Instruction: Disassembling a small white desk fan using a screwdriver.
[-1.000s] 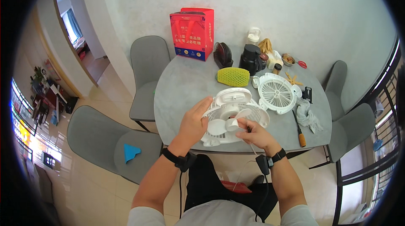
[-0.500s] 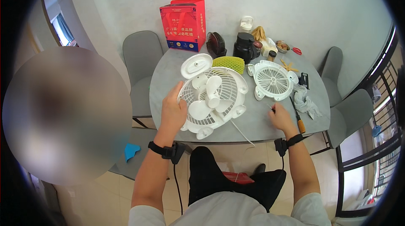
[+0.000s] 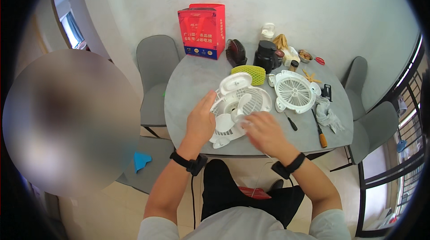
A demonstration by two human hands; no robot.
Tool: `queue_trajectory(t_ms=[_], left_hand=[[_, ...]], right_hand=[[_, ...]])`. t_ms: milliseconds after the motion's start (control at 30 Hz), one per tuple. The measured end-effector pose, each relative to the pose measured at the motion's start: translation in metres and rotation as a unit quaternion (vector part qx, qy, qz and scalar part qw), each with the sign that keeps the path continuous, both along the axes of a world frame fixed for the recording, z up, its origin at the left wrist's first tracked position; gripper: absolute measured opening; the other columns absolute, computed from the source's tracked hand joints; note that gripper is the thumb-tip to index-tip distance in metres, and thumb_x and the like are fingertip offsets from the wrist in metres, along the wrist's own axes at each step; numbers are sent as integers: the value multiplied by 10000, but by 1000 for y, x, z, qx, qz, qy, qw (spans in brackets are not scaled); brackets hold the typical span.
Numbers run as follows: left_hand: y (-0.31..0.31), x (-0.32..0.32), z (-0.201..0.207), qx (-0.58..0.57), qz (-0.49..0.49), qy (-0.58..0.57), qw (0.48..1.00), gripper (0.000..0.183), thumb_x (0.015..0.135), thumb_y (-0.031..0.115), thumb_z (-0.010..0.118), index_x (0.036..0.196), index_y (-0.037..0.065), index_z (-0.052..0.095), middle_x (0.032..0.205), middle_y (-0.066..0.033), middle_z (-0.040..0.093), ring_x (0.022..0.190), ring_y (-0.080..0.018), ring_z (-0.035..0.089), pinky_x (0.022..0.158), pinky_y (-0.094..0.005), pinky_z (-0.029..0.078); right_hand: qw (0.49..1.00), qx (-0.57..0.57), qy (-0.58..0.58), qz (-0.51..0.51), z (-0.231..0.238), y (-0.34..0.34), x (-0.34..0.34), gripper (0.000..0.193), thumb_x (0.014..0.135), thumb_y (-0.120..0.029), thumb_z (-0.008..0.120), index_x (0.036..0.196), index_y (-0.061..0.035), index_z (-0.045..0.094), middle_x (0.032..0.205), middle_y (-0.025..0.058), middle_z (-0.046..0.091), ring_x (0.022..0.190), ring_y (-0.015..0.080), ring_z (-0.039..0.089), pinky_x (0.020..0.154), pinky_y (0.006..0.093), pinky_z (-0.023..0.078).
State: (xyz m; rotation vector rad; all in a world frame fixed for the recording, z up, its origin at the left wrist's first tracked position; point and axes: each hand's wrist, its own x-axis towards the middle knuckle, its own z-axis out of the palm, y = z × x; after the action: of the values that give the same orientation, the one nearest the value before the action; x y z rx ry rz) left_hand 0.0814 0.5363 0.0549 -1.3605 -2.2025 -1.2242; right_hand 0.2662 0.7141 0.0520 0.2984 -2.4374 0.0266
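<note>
A white fan [image 3: 222, 123] with its blades bared inside a round grille is tilted up over the near part of the table. An oval white base [image 3: 236, 83] sticks out at its top. My left hand [image 3: 200, 121] is closed on the fan's left rim. Over the fan's lower right side is my right hand [image 3: 265, 133], its fingertips at the edge, smeared by motion. A small black-handled screwdriver [image 3: 291, 122] lies right of that hand. Farther right rests the detached white round grille [image 3: 294, 91]. A long screwdriver with an orange handle [image 3: 320, 131] lies near the table's right edge.
The grey table [image 3: 188, 92] also bears a red paper bag [image 3: 204, 32], a yellow-green foam net [image 3: 251, 74], a black jug [image 3: 266, 55], a crumpled grey cloth [image 3: 328, 113] and red scissors [image 3: 320, 61]. Grey chairs [image 3: 156, 56] surround it. A blurred round patch covers the left side.
My right hand has let go of the small screwdriver, now on the table, and moved left to the fan. The fan has tilted, its base nearer the blades; the view has shifted slightly.
</note>
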Motion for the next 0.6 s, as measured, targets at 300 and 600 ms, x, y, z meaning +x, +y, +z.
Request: queue_trajectory(t_ms=[300,600], left_hand=[[16,12,-6,-5,-27,69,997,604,791,-102,461,1384,-56,572,1409,-270,594,1322,-429,559,1126,-458,438],[20,17,-7,-14,-24,61,998,633,800,-129,444,1429,-82,504,1379,-290,581,1295,-454,553,1122,-466,401]], right_hand=[[933,298,-126,-157,2,-36,-63,327,850,-229,610,1053,-27,769,1114,115,731,1128,273,626,1048,436,431],[951,109,-232,-171,13,-12,-114,197,864,-212,677,987,-165,823,991,52,779,984,249,730,776,411,531]])
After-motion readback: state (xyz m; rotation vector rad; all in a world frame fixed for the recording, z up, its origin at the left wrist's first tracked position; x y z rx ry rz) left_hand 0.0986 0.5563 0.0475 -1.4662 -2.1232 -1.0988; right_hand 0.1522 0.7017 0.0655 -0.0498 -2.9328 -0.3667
